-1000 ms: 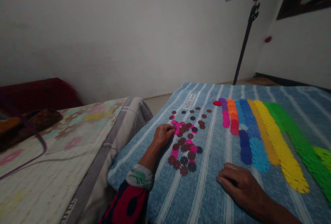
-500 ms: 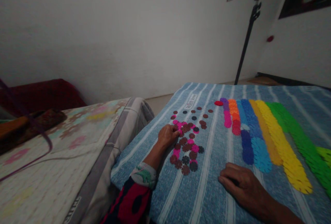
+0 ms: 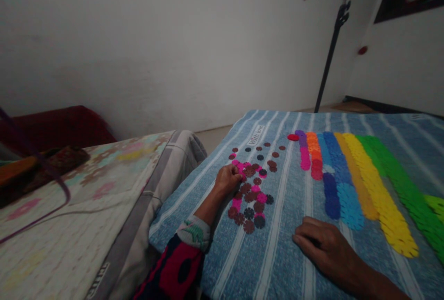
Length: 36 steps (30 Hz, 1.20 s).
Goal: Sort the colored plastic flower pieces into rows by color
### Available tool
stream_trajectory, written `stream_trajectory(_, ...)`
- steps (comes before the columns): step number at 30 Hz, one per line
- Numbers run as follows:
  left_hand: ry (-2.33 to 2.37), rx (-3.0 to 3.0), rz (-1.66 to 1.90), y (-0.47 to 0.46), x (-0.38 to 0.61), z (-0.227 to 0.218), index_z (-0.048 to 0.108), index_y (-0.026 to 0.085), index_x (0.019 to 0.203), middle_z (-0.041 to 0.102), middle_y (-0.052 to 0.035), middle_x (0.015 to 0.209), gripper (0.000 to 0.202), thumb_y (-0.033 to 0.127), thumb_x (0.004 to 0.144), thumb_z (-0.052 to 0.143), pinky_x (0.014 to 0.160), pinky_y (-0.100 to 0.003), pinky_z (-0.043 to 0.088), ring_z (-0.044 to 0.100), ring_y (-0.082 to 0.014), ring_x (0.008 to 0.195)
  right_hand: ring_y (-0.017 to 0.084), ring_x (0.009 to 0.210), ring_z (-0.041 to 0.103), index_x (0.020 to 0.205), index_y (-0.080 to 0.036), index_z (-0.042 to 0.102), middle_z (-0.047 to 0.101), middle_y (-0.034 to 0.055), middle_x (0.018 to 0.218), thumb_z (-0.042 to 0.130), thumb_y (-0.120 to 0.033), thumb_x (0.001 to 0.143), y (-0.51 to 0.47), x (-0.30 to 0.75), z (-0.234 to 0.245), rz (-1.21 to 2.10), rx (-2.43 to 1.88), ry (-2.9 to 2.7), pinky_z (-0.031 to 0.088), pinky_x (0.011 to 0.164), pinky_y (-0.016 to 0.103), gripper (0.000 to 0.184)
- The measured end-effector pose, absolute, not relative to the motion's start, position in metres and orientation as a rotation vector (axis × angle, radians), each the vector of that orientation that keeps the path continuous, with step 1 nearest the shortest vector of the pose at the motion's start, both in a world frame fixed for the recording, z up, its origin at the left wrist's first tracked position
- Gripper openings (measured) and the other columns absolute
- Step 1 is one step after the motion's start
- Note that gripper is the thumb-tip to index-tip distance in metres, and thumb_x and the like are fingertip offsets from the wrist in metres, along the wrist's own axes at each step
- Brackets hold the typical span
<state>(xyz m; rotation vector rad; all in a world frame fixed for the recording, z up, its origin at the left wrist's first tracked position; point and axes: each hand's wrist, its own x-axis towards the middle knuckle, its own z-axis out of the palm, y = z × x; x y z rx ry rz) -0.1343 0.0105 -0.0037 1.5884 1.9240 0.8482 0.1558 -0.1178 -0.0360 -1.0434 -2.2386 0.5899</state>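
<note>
A loose scatter of small flower-shaped discs point(image 3: 252, 193), brown, pink and dark, lies on a blue striped towel point(image 3: 277, 263). My left hand point(image 3: 227, 179) rests at the left edge of that scatter, fingers curled and pinched among the pink discs; whether it holds one is hidden. My right hand point(image 3: 322, 244) lies on the towel nearer to me, fingers curled under, nothing visible in it. Right of the scatter the discs are laid in sorted colour bands point(image 3: 350, 175): purple, pink, orange, red, blue, yellow, green. A single red disc point(image 3: 293, 137) sits at the top of the bands.
A patterned mattress with a grey edge point(image 3: 104, 198) lies to the left, with dark red cloth point(image 3: 52, 126) beyond it. A black stand point(image 3: 329, 55) rises behind the towel against the white wall.
My left hand has slid a little nearer to me and to the right, further into the pink discs. The right hand has barely moved.
</note>
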Motion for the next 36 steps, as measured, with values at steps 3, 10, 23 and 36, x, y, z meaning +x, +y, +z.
stream_trajectory(3,1.869,1.637,0.94,0.015,-0.139,-0.008,0.055,0.017,0.06,0.058,0.0032,0.057,0.01,0.017,0.064,0.064,0.053,-0.021,0.037,0.053,-0.0106,0.056,0.011,0.063,0.057,0.066,-0.018,0.059,0.055,0.0001,0.065,0.047,-0.024,0.095,-0.118,0.156,-0.037,0.603,-1.053,-2.244,0.04,0.059,0.024,0.031)
stream_trajectory(10,1.83,1.749,1.061,0.034,-0.148,-0.003,0.062,0.017,0.063,0.062,-0.0008,0.059,0.005,0.015,0.065,0.058,0.058,-0.026,0.044,0.058,-0.0136,0.058,0.011,0.063,0.056,0.067,-0.018,0.058,0.054,0.0,0.066,0.046,-0.026,0.095,-0.119,0.157,-0.037,0.615,-1.075,-2.244,0.04,0.06,0.024,0.032)
stream_trajectory(23,2.053,2.111,0.237,0.044,-0.135,0.032,0.077,0.019,0.077,0.071,-0.0038,0.078,0.017,0.013,0.067,0.064,0.072,-0.027,0.044,0.064,-0.019,0.078,0.012,0.065,0.056,0.065,-0.018,0.055,0.054,0.0,0.066,0.045,-0.025,0.096,-0.119,0.156,-0.033,0.643,-1.081,-2.269,0.038,0.061,0.025,0.033)
stream_trajectory(36,2.044,1.997,0.159,0.054,-0.138,0.041,0.072,0.017,0.064,0.064,-0.0003,0.06,0.009,0.013,0.056,0.072,0.059,-0.025,0.04,0.06,-0.0179,0.065,0.011,0.064,0.055,0.062,-0.017,0.055,0.054,-0.0003,0.064,0.048,-0.021,0.092,-0.116,0.153,-0.025,0.651,-1.073,-2.237,0.036,0.061,0.025,0.032)
